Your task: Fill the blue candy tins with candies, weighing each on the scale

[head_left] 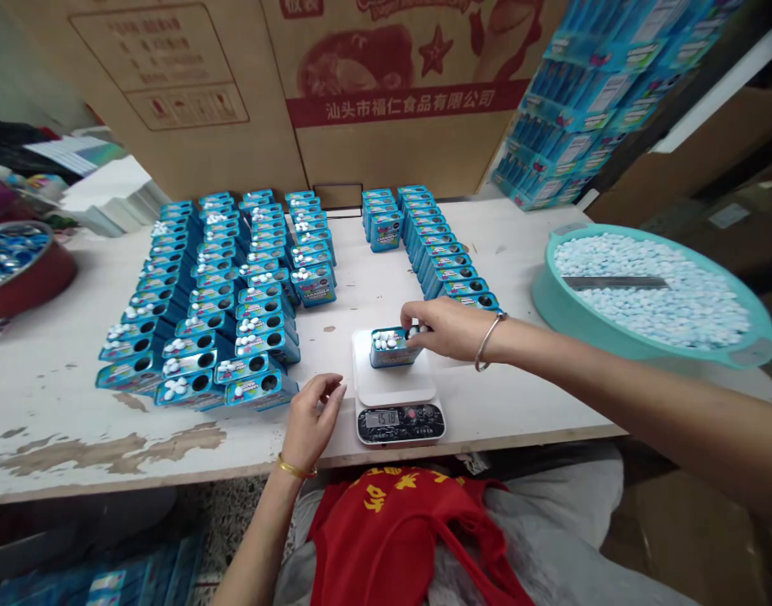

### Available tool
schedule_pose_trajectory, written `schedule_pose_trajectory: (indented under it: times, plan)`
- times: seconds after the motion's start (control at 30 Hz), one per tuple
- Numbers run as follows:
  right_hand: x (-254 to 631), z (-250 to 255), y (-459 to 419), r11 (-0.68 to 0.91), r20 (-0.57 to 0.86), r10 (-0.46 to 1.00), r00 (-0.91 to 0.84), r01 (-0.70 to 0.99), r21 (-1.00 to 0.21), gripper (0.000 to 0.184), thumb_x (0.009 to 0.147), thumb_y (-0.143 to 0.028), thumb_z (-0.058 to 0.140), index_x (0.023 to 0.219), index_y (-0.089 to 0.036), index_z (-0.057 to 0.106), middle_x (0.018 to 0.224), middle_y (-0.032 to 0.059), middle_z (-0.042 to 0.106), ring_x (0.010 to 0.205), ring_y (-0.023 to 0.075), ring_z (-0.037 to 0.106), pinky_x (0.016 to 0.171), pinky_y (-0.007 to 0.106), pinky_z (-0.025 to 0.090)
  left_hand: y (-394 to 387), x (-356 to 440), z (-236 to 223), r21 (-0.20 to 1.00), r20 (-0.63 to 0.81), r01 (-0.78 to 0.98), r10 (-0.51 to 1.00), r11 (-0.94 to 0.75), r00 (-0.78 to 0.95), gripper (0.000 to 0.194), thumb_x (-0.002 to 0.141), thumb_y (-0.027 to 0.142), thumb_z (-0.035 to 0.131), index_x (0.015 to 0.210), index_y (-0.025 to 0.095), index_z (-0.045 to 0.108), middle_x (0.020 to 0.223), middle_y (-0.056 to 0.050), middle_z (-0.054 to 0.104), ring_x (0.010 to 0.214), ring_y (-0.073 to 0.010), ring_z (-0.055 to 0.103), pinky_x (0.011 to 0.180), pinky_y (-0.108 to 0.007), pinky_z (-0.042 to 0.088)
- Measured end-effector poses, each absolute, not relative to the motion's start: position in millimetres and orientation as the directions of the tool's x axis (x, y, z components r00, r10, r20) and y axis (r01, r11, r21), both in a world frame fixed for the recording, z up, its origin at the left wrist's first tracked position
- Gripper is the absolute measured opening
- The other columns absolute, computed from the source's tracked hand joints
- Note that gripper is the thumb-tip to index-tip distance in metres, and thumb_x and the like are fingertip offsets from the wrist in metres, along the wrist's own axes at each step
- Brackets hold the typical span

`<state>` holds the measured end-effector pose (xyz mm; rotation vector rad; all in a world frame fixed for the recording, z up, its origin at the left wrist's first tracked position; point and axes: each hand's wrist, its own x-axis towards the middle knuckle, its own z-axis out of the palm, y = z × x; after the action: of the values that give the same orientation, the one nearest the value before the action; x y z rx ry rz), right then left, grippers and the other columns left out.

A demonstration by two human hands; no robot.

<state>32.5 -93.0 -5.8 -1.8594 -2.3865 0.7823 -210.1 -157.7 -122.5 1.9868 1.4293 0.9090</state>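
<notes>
1. A red cloth printed with yellow characters (391, 539) lies nearest the camera, below the table edge, over a pale grey fabric (550, 522).

2. The left hand (310, 423), marked by a gold bangle (295, 468), is held half-curled just beside the scale. Nothing is gripped by it; it appears to be kept free and within reach of the work.

3. A white digital kitchen scale (395, 391) is placed at the near table edge, where its black display (382, 418) can be read from above. The reading appears to begin 151, but the last figures are too small to confirm.

4. A blue rectangular metal tin (391, 348) rests on the scale platform, with small white mints heaped on top. The right hand (442, 328), marked by a silver bangle (490, 339), is closed on the tin's far end between fingers and thumb. The tin appears to be steadied there for weighing.

5. Many similar blue tins (234, 286) are ranked in close rows on a worn white-painted table (108, 446), evidently for orderly access.

6. At the far right, a round teal plastic basin (764, 353) holds pale blue-white mints (689, 311), within the right arm's reach. A flat metal strip (616, 283) lies across them.

7. Brown cardboard cartons (398, 143) stand beyond the table.
</notes>
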Motion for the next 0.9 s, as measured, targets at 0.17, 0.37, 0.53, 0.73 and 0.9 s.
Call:
schedule_pose_trajectory:
  times: [0.17, 0.37, 0.53, 0.73, 0.9]
  plan:
    - [31, -5, -93, 0.18, -0.253, 0.924, -0.286, 0.911, -0.371, 0.011, 0.077, -0.018, 0.064, 0.087, -0.017, 0.063, 0.067, -0.0004, 0.055, 0.065, 0.0127, 0.05, 0.059, 0.024, 0.033, -158, -208, -126, 0.748, 0.189, 0.598, 0.957, -0.286, 0.221, 0.017, 0.089, 0.031, 0.049, 0.094, 0.018, 0.06, 0.085, -0.003, 0.066, 0.076, -0.0131, 0.06, 0.068, -0.025, 0.048]
    - [47, -4, -94, -0.096, -0.234, 0.948, -0.215, 0.508, -0.856, 0.015, 0.08, -0.02, 0.061, 0.068, -0.014, 0.055, 0.059, -0.0037, 0.048, 0.053, 0.0051, 0.042, 0.05, 0.019, 0.031, -158, -208, -133, 0.764, 0.168, 0.593, 0.965, -0.256, 0.199, 0.017, 0.088, 0.032, 0.051, 0.091, 0.018, 0.06, 0.084, -0.003, 0.066, 0.075, -0.0127, 0.061, 0.068, -0.024, 0.048]
    - [77, -20, -116, -0.52, -0.516, 0.854, -0.073, -0.067, -0.851, 0.015, 0.072, -0.019, 0.07, 0.074, -0.012, 0.057, 0.065, -0.0007, 0.052, 0.053, 0.0037, 0.044, 0.043, 0.015, 0.03, -159, -212, -140, 0.783, 0.146, 0.582, 0.975, -0.218, 0.169, 0.019, 0.088, 0.034, 0.051, 0.091, 0.018, 0.061, 0.085, -0.003, 0.066, 0.075, -0.013, 0.062, 0.068, -0.024, 0.049]
    - [96, -46, -144, -0.493, -0.495, 0.869, 0.018, -0.052, -0.868, 0.024, 0.065, -0.023, 0.076, 0.078, -0.013, 0.058, 0.058, -0.0022, 0.052, 0.048, 0.0046, 0.041, 0.041, 0.017, 0.028, -159, -207, -137, 0.784, 0.202, 0.566, 0.966, -0.257, 0.16, 0.018, 0.087, 0.032, 0.053, 0.096, 0.018, 0.06, 0.084, -0.003, 0.066, 0.074, -0.0125, 0.062, 0.068, -0.024, 0.05]
    - [87, -44, -148, -0.396, -0.397, 0.918, 0.008, 0.067, -0.916, 0.03, 0.069, -0.038, 0.071, 0.077, -0.014, 0.056, 0.053, -0.0051, 0.047, 0.044, 0.0037, 0.036, 0.04, 0.017, 0.023, -150, -188, -115, 0.666, 0.456, 0.561, 0.863, -0.492, 0.215, 0.02, 0.088, 0.025, 0.053, 0.106, 0.017, 0.057, 0.091, -0.005, 0.063, 0.084, -0.0137, 0.059, 0.073, -0.026, 0.049]
